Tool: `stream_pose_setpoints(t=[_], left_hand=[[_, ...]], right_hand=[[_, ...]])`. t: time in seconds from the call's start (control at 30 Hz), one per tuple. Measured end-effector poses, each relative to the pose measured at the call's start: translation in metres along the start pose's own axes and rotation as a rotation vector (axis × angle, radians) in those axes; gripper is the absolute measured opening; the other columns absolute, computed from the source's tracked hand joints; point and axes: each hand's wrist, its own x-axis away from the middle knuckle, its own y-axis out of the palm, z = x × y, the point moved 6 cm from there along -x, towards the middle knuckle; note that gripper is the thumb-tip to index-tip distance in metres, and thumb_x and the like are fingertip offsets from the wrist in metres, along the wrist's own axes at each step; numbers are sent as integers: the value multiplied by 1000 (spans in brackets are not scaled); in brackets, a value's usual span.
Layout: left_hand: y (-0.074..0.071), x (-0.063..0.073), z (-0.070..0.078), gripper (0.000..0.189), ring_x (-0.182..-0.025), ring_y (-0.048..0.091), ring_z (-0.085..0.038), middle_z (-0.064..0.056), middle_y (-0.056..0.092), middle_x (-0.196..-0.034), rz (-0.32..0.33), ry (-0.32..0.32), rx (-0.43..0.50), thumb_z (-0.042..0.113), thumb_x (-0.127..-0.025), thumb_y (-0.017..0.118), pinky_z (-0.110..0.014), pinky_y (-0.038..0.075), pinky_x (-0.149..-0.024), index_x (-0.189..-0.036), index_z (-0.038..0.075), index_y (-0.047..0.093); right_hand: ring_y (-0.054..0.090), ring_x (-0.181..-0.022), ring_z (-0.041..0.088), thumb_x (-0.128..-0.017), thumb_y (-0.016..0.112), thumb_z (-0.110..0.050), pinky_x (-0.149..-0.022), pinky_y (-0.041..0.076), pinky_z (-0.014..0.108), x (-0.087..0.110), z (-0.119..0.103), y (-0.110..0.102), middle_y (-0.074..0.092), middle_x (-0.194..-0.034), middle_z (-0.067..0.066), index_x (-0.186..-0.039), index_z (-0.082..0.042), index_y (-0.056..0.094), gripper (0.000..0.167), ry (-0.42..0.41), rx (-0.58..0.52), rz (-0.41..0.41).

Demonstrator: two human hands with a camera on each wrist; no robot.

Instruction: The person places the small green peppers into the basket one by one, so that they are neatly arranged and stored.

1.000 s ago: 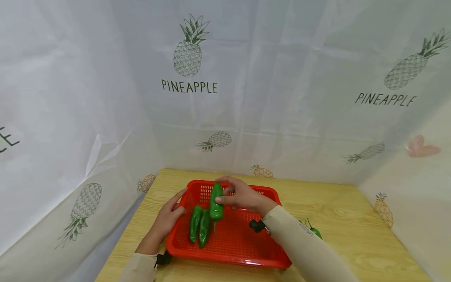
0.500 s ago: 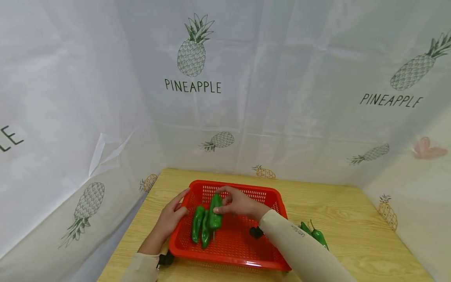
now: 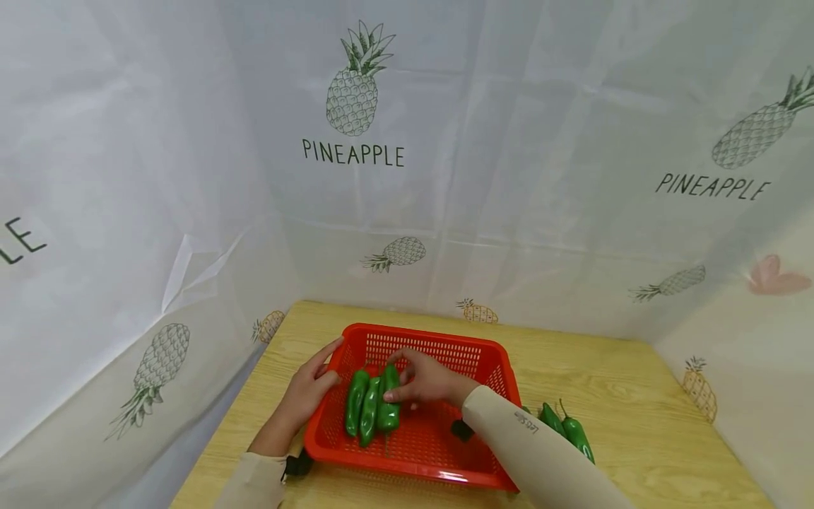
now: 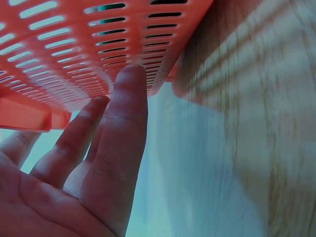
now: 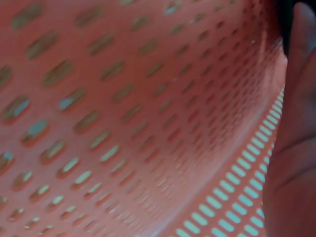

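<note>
In the head view, my right hand (image 3: 429, 379) pinches a long green pepper (image 3: 389, 406) between thumb and fingers, low inside a red basket (image 3: 407, 470). The held pepper's stem points toward me. Two more green peppers, the left one (image 3: 356, 403) and the middle one (image 3: 369, 413), lie side by side just left of it. My left hand (image 3: 304, 396) is at the basket's left side. In the left wrist view its fingers (image 4: 121, 118) extend fairly straight against the outside of the slotted wall. The right wrist view shows mostly basket mesh (image 5: 148, 98), with only part of the right hand.
Several green peppers (image 3: 575, 435) lie on the wooden table (image 3: 636, 396) right of the basket, partly hidden by the right sleeve (image 3: 534, 438). White sheeting (image 3: 509, 141) printed with pineapples hangs behind and at both sides.
My right hand has lowered the green pepper into the basket, bringing it down beside the other two. The left hand keeps its place at the basket's side. More of the table peppers now shows.
</note>
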Motion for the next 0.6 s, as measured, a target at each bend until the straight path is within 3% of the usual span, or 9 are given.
stream_pose_setpoints(t=[0.2, 0.6], left_hand=[[2, 1, 3, 71, -86, 75, -35, -21, 72, -118, -4, -4, 0, 5, -95, 58, -47, 65, -68, -159, 35, 48], [1, 2, 2, 73, -87, 75, -36, -22, 72, -120, -6, -12, 0, 4, -95, 58, -47, 65, -68, -159, 36, 47]], right_hand=[[72, -82, 21, -85, 90, -20, -74, 55, 33, 3, 2, -3, 77, -90, 10, -145, -6, 52, 72, 14, 9, 5], [64, -70, 19, -81, 94, -22, -61, 53, 33, 5, 5, -6, 72, -84, 10, -141, -9, 61, 70, 34, 52, 36]])
